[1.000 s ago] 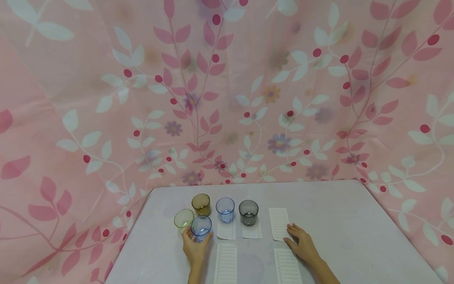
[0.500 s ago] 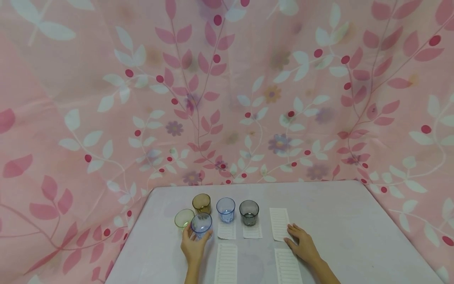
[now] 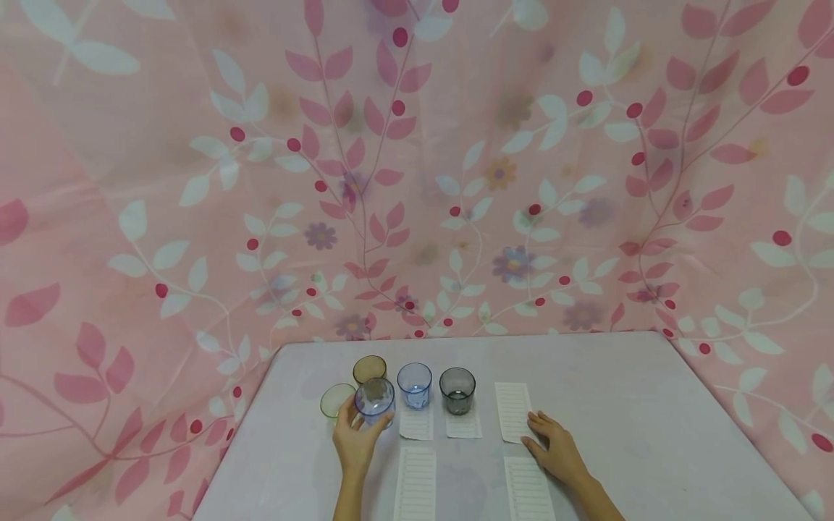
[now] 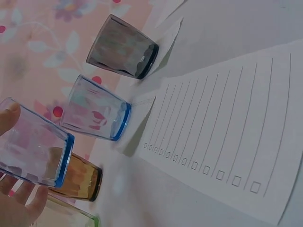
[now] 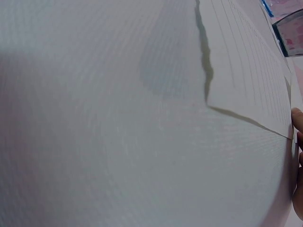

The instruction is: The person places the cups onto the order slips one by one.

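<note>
My left hand (image 3: 354, 443) grips a clear blue glass (image 3: 376, 405) between thumb and fingers. In the left wrist view this blue glass (image 4: 38, 146) is raised, its base above the table. Behind it stands an amber glass (image 3: 366, 366), partly covered, and at its left a green glass (image 3: 334, 399). A second blue glass (image 3: 415, 389) and a grey glass (image 3: 458, 394) stand upright on paper slips to the right. My right hand (image 3: 557, 450) rests with fingers extended at the edge of a lined paper slip (image 3: 512, 409).
Two more lined slips lie nearer me, a left slip (image 3: 415, 483) and a right slip (image 3: 529, 486), the latter beside my right wrist. The pale table (image 3: 658, 420) meets a pink floral curtain (image 3: 417, 217) at its back edge.
My left hand has lifted the blue glass and carried it slightly away from me and rightward, so it now overlaps the amber glass. My right hand has stayed put.
</note>
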Available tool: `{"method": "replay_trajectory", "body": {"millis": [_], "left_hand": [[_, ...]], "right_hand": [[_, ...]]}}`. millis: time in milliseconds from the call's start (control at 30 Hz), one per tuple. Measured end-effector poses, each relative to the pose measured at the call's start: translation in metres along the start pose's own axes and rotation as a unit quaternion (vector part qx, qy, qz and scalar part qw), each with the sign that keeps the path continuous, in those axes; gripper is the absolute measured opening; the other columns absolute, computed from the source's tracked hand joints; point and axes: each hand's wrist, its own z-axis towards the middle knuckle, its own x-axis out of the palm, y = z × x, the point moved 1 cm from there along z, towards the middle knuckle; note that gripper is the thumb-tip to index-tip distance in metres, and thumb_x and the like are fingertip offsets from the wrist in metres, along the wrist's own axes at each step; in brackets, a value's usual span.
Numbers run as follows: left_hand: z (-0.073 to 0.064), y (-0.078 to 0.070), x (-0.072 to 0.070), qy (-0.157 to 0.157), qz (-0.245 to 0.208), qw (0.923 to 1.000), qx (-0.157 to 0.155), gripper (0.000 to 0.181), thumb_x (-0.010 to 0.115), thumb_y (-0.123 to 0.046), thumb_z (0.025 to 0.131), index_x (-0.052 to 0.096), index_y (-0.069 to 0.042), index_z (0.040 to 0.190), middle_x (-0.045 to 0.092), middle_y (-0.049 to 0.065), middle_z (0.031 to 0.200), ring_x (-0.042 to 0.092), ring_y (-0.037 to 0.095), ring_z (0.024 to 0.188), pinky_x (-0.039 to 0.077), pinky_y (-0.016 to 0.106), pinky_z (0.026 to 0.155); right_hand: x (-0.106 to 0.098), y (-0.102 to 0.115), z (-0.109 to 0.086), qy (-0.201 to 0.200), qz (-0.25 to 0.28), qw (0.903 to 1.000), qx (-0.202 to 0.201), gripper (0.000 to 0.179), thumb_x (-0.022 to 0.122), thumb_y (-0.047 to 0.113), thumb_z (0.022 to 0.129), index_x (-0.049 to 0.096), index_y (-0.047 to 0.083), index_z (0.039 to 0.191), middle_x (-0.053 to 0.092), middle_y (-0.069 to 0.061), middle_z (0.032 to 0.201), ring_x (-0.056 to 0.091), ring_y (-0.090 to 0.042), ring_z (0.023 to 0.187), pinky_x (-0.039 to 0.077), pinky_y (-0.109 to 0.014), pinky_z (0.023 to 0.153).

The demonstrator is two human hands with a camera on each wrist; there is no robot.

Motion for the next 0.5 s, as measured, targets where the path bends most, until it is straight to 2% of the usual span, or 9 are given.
{"method": "replay_trajectory", "body": {"millis": [67,167,367,500], "left_hand": [[0.002,0.001,0.001,0.005,0.001,1.0,0.006,0.074,0.086,0.002,0.058,0.05,0.014,0.122,0.056,0.033,0.118,0.054,0.046,0.11,0.049,0.053,0.089],[0.006,0.014,0.004,0.009,-0.004,0.9999,0.008,0.076,0.088,-0.002,0.057,0.051,0.012,0.122,0.056,0.032,0.119,0.054,0.045,0.111,0.049,0.052,0.089],[0.011,0.008,0.01,0.024,-0.02,0.9994,0.013,0.075,0.088,-0.001,0.058,0.052,0.011,0.122,0.057,0.03,0.12,0.054,0.044,0.111,0.049,0.049,0.09],[0.012,-0.001,0.017,0.03,-0.032,0.9989,0.016,0.074,0.086,0.003,0.059,0.051,0.012,0.123,0.056,0.032,0.118,0.055,0.044,0.109,0.048,0.05,0.091]], "right_hand": [[0.0,0.0,0.0,-0.001,0.0,1.0,0.0,0.04,0.075,0.013,0.079,0.063,-0.012,0.109,0.06,-0.022,0.12,0.049,-0.044,0.118,0.039,-0.055,0.097],[0.0,0.0,0.0,0.001,0.001,1.0,0.002,0.04,0.075,0.013,0.08,0.063,-0.011,0.109,0.06,-0.022,0.12,0.049,-0.044,0.119,0.039,-0.055,0.097],[-0.001,0.001,0.0,0.004,0.003,1.0,0.006,0.04,0.074,0.013,0.08,0.063,-0.011,0.11,0.06,-0.022,0.121,0.049,-0.044,0.119,0.038,-0.056,0.098],[-0.001,0.002,0.0,0.003,0.005,1.0,0.007,0.041,0.074,0.013,0.08,0.062,-0.011,0.11,0.059,-0.022,0.122,0.048,-0.044,0.119,0.037,-0.056,0.098]]}}
